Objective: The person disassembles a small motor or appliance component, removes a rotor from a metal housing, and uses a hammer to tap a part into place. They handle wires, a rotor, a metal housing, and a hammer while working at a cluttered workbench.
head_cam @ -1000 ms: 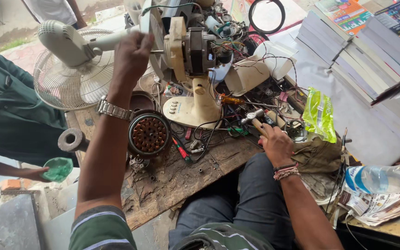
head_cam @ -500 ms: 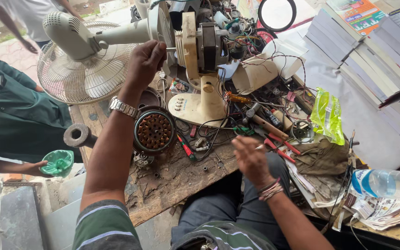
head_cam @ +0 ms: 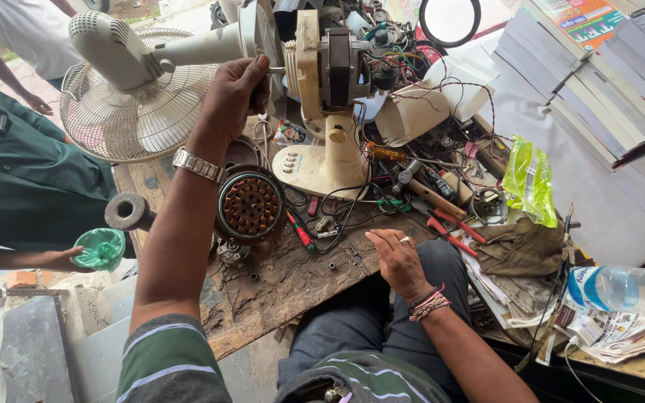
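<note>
My left hand [head_cam: 239, 91] is raised and closed around the white rear cover [head_cam: 188, 46] of a table fan. A thin metal shaft sticks out of the fist toward the bare motor [head_cam: 343, 67] on the cream fan stand [head_cam: 321, 160]. My right hand [head_cam: 397, 261] lies flat on the front edge of the worn wooden bench [head_cam: 278, 287], above my knee, and holds nothing. A round copper-wound stator [head_cam: 250, 205] sits on the bench just under my left forearm. Red-handled tools [head_cam: 449, 227] lie right of my right hand.
A wire fan guard [head_cam: 121, 119] leans at the back left. A person in green at the left holds a crumpled green bag [head_cam: 102, 248]. A green packet [head_cam: 529, 179], a water bottle [head_cam: 621, 287], stacked books [head_cam: 606, 67], loose wires and small parts crowd the right side.
My right hand has drawn back from the tools to the bench's front edge near my knee. My left hand has kept its hold on the fan cover.
</note>
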